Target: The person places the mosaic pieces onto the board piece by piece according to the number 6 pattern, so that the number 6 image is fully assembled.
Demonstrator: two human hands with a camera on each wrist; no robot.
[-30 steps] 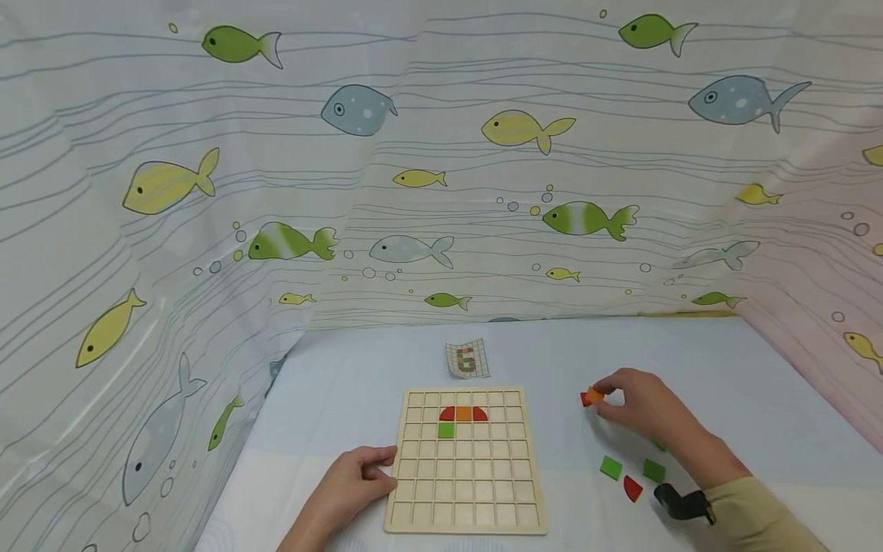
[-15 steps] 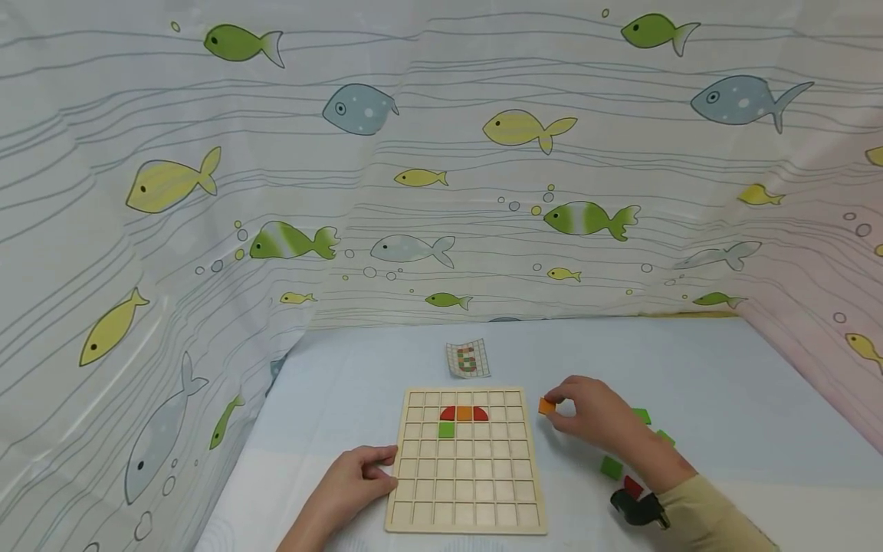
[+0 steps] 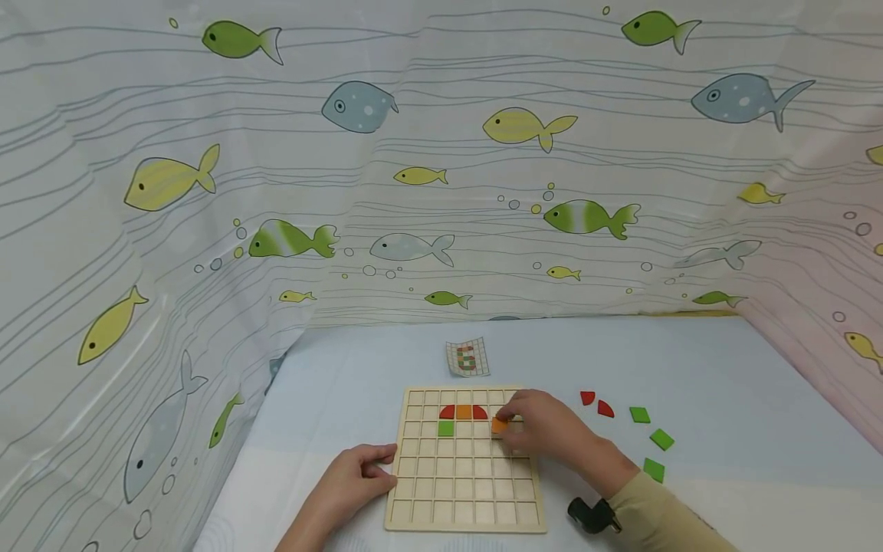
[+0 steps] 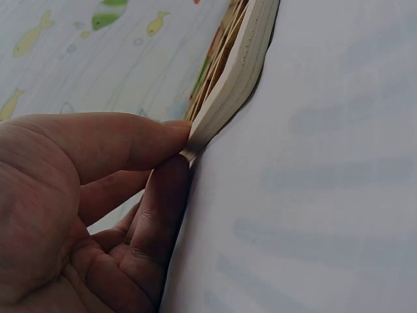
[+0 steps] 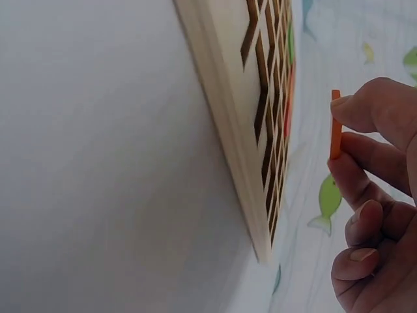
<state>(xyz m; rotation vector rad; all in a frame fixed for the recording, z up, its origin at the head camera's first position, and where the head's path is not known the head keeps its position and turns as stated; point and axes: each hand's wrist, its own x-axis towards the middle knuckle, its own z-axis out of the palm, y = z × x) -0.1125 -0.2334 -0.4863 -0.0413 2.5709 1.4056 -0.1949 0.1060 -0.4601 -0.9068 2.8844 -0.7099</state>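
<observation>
A wooden grid board lies in front of me. Near its top sit an orange square tile between a red quarter-round tile and another red one, with a green square tile below. My left hand holds the board's left edge with thumb and fingertips, close to the table in the left wrist view. Over the board's upper right, my right hand pinches a second orange square tile between thumb and fingers. In the right wrist view this tile is edge-on, apart from the board.
Right of the board lie two red quarter-round tiles and green square tiles. A small patterned paper card lies beyond the board. A black device is at the right wrist. Fish-print sheeting encloses the table.
My right hand has moved left with the orange tile, from beside the loose tiles to over the board. The loose tiles are uncovered. My left hand stays at the board's edge.
</observation>
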